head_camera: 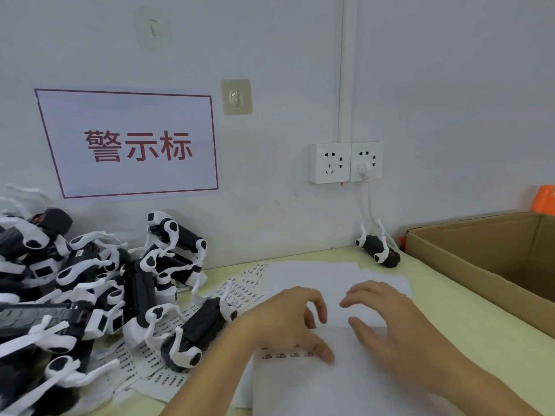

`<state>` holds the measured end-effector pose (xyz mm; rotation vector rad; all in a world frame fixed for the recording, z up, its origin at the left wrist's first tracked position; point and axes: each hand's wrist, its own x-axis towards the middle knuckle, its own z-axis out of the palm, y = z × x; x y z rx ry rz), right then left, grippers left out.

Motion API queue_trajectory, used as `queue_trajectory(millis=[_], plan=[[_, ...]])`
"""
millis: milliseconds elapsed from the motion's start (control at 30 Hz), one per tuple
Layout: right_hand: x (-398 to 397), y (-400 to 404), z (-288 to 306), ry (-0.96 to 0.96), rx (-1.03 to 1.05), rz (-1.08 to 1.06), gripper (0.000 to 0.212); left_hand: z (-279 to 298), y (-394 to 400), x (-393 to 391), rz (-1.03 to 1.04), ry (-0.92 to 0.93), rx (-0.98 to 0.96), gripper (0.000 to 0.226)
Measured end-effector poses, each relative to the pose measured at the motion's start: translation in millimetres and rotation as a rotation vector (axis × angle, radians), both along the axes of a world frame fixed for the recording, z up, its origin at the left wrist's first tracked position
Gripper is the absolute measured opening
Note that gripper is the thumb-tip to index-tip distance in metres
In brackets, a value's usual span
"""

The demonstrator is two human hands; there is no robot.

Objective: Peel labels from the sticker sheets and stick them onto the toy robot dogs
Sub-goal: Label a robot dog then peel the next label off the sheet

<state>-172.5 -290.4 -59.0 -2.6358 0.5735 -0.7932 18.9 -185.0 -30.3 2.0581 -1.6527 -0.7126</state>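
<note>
Head view showed us both hands over a white sticker sheet (pixel 300 382) near the table's front edge: our left hand (pixel 288 322) and right hand (pixel 387 322) had loosely curled fingers; whether either pinched a label we could not tell. We judged a label might tear or curl if lifted carelessly, and the toy robot dogs (pixel 99 295) piled at left could snag loose sheets.

Both hands rest over a stack of white sheets (pixel 315 277) on a pale yellow-green table (pixel 468 319). The left hand (pixel 288 322) has curled fingers, its thumb pressing the near sticker sheet (pixel 300 382) just beside a row of printed labels (pixel 285 354). The right hand (pixel 387 322) hovers or touches the paper with bent fingers; contact is unclear. At left lies a heap of black-and-white toy robot dogs (pixel 90 289) on more label sheets (pixel 240 291). One single toy dog (pixel 377 250) lies far by the wall, below a double socket (pixel 346 162). An open cardboard box (pixel 480 250) stands right. A red-lettered sign (pixel 132 144) hangs on the wall.
</note>
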Motion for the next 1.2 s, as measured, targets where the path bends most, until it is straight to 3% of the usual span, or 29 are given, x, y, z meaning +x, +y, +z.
queue_trajectory(millis=[133, 200, 367, 433, 567, 733, 900, 1000, 1200], plan=[[-2.6, 2.7, 3.4, 0.134, 0.230, 0.019, 0.030, 3.8, -4.3, -14.5, -0.049, 0.153, -0.085, 0.045], [-3.2, 1.3, 10.9, 0.143, 0.258, 0.034, 0.022, 5.2, -3.1, -16.1, -0.053, 0.188, -0.101, 0.044], [-5.6, -5.9, 18.5, 0.054, 0.335, 0.007, 0.029, 9.7, 2.6, -11.5, -0.039, 0.188, -0.116, 0.008], [-7.8, -4.3, 22.6, 0.045, 0.549, 0.069, 0.033, 11.9, 3.2, -12.5, -0.035, 0.206, -0.160, 0.003], [-14.2, -3.3, 27.7, 0.075, 0.918, 0.232, 0.032, 13.5, 1.2, -12.8, -0.010, 0.215, -0.260, 0.017], [-14.3, -5.5, 26.7, 0.050, 0.970, 0.212, 0.026, 12.4, -1.7, -14.1, 0.025, 0.181, -0.361, 0.014], [-12.7, -6.9, 24.8, 0.016, 0.957, 0.113, 0.037, 13.7, -4.8, -24.0, 0.065, -0.054, -0.502, 0.024], [-12.7, -5.3, 25.7, -0.041, 0.976, 0.067, 0.019, 15.2, -7.1, -30.9, 0.025, -0.028, -0.469, 0.019], [-11.6, -5.6, 22.9, -0.133, 0.973, -0.043, 0.023, 7.6, -12.5, -41.1, 0.051, -0.060, -0.454, 0.007]])
